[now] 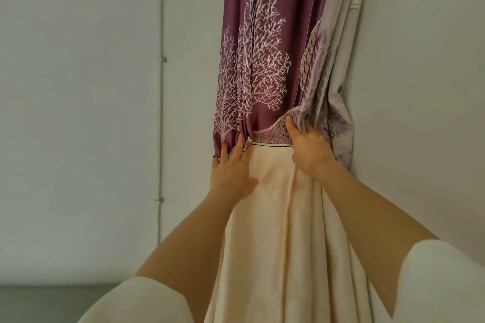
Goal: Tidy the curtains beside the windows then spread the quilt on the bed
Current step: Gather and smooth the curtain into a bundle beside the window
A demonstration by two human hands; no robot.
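Judging by the folds, the curtain [265,81] is gathered into the wall corner but not yet neatly bunched. The left hand [232,168] is laid flat, fingers spread, on its left edge at the purple-cream seam; the right hand [309,147] is closed on the folds at the right. Neither window, bed nor quilt is seen, so the spreading is judged undone.

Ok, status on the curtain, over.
Left hand flat on curtain. Right hand gathering folds at the seam. Nothing in the way.
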